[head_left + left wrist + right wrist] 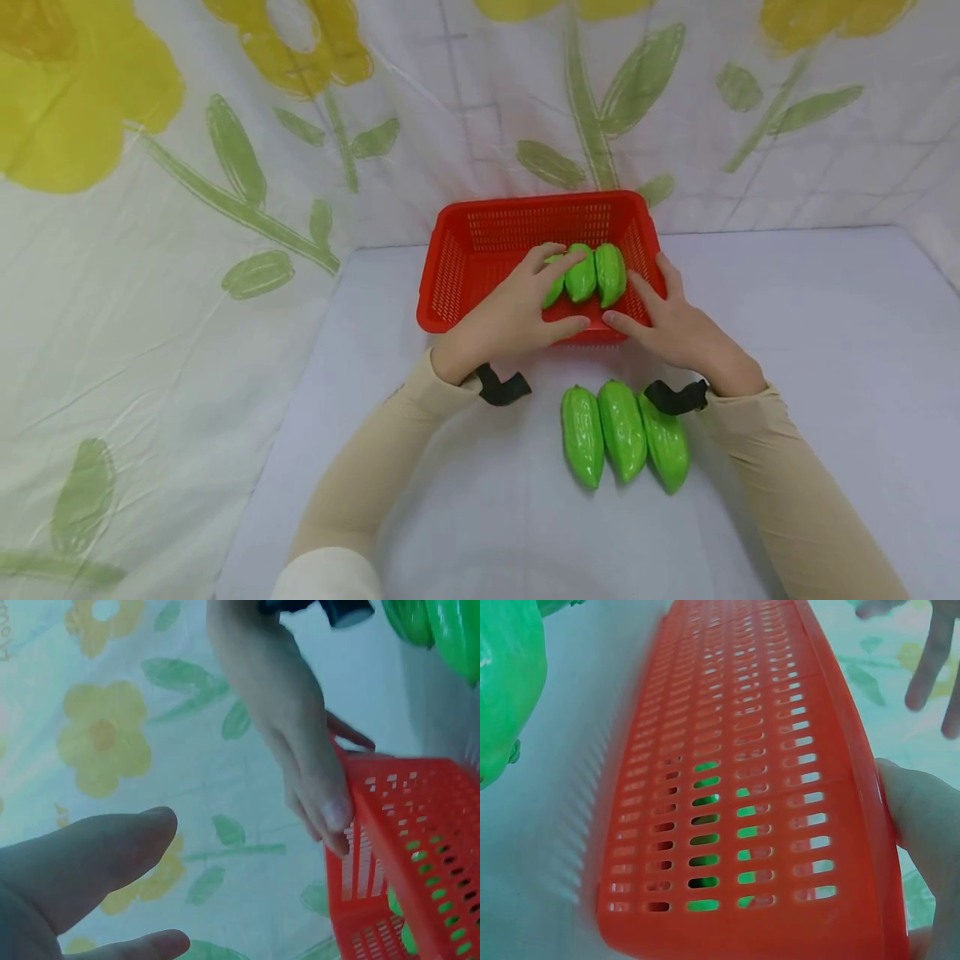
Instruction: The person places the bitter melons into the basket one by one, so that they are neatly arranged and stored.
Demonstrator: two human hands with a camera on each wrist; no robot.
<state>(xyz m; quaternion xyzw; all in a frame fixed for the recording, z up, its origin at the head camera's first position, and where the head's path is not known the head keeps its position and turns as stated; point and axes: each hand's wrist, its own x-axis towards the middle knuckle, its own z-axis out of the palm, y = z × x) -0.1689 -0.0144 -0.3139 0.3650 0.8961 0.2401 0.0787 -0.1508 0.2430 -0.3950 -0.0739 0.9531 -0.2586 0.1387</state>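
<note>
Three glossy green, tapered, pepper-like vegetables (581,275) lie side by side in the red plastic basket (480,275). Over the basket's front part my left hand (517,304) reaches with thumb and fingers spread, partly hiding the leftmost vegetable. Nothing shows between its thumb and fingers (97,847) in the left wrist view. At the front right corner of the basket is my right hand (678,325), its fingers extended about the right rim. Its thumb (922,802) lies against the rim in the right wrist view.
Nearer to me, three more green vegetables (621,429) lie in a row on the white table (825,375), between the forearms. A flower-printed curtain (420,125) hangs right behind the basket. Dark straps (504,387) are on both wrists.
</note>
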